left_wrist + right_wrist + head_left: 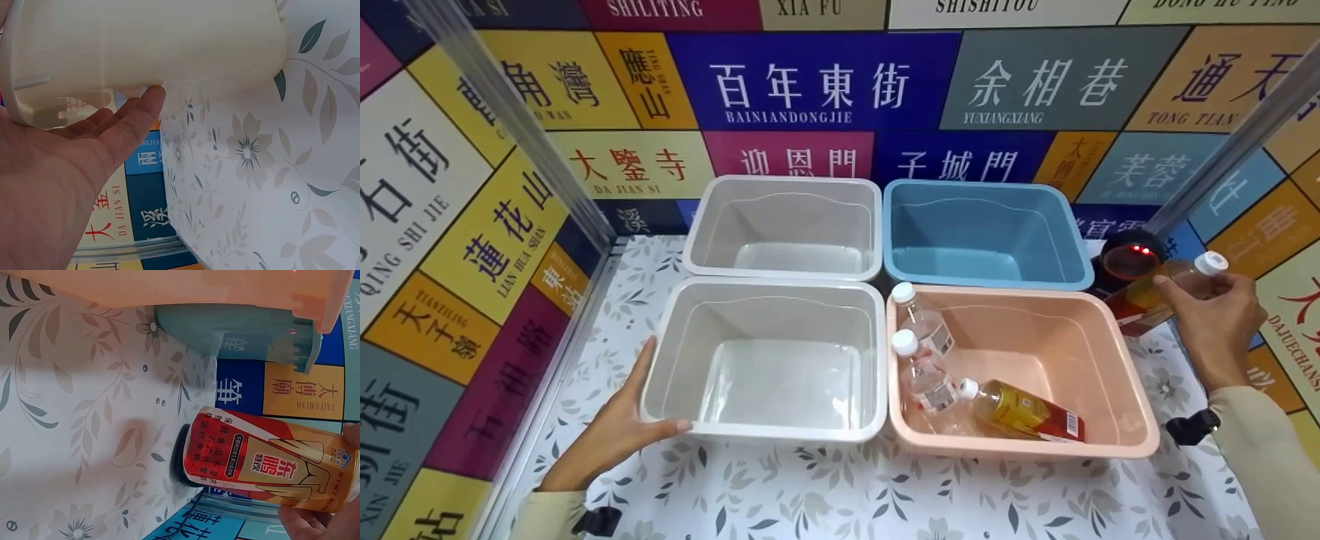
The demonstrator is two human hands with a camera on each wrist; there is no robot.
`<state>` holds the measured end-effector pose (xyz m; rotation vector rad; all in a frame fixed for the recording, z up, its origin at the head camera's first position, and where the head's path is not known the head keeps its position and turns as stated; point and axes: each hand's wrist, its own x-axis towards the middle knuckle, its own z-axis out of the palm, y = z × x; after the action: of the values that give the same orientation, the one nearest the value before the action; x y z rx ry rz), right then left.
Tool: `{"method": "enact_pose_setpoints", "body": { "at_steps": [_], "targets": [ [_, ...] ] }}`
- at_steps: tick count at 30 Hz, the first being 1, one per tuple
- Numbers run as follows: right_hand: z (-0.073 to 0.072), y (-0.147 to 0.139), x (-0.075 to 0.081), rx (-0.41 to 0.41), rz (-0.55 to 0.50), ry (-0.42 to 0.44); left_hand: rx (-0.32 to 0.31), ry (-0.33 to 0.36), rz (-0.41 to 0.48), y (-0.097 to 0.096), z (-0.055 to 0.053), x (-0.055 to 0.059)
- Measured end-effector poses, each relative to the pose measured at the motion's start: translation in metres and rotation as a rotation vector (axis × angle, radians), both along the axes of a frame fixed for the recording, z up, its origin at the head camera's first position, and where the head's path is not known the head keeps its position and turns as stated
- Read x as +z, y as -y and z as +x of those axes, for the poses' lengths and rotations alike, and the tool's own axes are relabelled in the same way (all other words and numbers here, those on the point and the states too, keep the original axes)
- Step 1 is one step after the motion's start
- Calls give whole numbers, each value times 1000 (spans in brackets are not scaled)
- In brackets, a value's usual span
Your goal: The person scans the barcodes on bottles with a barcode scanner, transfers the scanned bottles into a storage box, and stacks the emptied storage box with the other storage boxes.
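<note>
My right hand (1219,322) pinches a drink bottle (1140,304) near its white-capped neck, tilted beside the peach basin (1136,397). Its red and yellow label (270,464) faces the right wrist camera. Behind the bottle's lower end is a round black device (1129,259) with red lights. The left hand (607,435) rests at the near left corner of the front white basin (772,433), thumb on the rim and fingers extended along the outer wall (146,39). Inside the peach basin lie two clear bottles (934,386) and a red and yellow drink bottle (1027,411).
A grey basin (784,184) and a blue basin (986,187) stand behind the front pair. All stand on a leaf-patterned table covering (810,487). Metal posts (1245,135) and walls of coloured panels with lettering (817,82) enclose the table.
</note>
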<state>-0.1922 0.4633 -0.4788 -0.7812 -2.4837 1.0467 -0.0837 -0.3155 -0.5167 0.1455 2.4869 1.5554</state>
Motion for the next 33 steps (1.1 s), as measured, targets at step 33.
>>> {"method": "enact_pose_setpoints", "body": {
  "at_steps": [33],
  "targets": [
    [-11, -2, -2, 36, -120, -106, -1, 31, -23, 1, 0, 0]
  ]
}}
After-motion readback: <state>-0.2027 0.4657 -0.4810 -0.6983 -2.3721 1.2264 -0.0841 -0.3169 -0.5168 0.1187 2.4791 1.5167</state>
